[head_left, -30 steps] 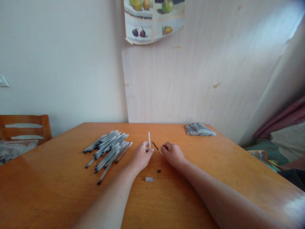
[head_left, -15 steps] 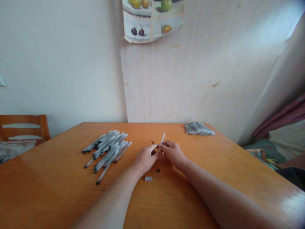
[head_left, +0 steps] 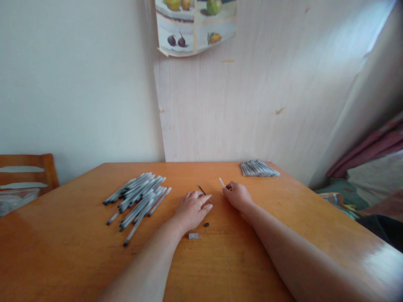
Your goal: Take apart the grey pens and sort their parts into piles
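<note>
My right hand [head_left: 237, 195] is closed on a whitish pen barrel [head_left: 221, 182], whose far end sticks out past the fingers. My left hand [head_left: 192, 209] lies low over the table with fingers apart, holding nothing. A thin dark pen refill [head_left: 201, 188] runs partly beneath its fingertips; whether they touch it I cannot tell. Closer to me rest a small black plug [head_left: 206, 225] and a clear pen cap [head_left: 194, 236]. Left of my left hand is a loose pile of pens [head_left: 141, 197] with clear barrels and black ends.
A neat row of pens [head_left: 259, 168] lies at the table's far right. The wooden table [head_left: 78, 251] meets a wall with fruit paintings [head_left: 197, 27]. A wooden chair [head_left: 48, 167] stands at left, and fabric [head_left: 374, 172] is bunched beyond the right edge.
My hands have parted: the right moved right with the pen barrel and lowered it, while the left let go and spread its fingers over the refill. The view shifted slightly right.
</note>
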The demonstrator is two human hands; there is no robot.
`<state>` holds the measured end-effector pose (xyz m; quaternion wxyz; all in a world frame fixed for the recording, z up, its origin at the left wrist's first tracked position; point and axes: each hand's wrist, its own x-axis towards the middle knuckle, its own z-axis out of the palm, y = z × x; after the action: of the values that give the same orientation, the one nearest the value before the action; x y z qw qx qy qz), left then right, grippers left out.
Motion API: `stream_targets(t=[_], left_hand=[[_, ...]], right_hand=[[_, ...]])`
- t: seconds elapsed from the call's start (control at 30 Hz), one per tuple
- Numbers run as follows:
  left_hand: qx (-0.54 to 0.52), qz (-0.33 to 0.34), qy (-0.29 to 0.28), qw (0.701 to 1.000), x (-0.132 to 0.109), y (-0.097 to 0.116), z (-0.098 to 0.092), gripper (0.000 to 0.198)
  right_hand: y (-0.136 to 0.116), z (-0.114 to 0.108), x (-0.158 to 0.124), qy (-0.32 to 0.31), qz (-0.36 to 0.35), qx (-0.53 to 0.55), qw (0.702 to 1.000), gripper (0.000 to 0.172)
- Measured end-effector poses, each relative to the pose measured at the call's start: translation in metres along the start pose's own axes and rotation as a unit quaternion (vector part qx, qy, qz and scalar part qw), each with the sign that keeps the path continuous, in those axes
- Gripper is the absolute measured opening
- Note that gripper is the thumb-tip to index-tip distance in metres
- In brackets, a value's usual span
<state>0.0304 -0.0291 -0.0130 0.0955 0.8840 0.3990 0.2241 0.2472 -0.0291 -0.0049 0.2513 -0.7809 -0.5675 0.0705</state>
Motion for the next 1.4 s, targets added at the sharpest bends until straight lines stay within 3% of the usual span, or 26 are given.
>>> stream_targets(t=[0.17, 0.4, 0.57, 0.97, 1.4], left_hand=[[0.021, -0.008, -0.028, 0.999, 0.001, 0.001, 0.001, 0.05], [0.026, -0.018, -0.042, 0.999, 0.0, 0.003, -0.001, 0.049], [0.02, -0.006, -0.025, 0.999, 0.0, 0.001, 0.001, 0.045], [-0.006, -0.003, 0.019, 1.0, 0.002, -0.005, 0.004, 0.014], [0.01, -0.002, 0.019, 1.0, 0.005, -0.012, 0.007, 0.018]], right_hand=[[-0.006, 0.0, -0.006, -0.013, -0.015, -0.067, 0.998, 0.033], [-0.005, 0.001, -0.003, -0.017, -0.022, -0.074, 0.997, 0.04], [0.0, 0.002, 0.001, -0.003, -0.023, -0.05, 0.998, 0.043], [0.012, 0.005, 0.009, 0.031, -0.016, 0.005, 0.999, 0.038], [0.02, 0.01, 0.018, 0.06, 0.002, 0.054, 0.997, 0.031]])
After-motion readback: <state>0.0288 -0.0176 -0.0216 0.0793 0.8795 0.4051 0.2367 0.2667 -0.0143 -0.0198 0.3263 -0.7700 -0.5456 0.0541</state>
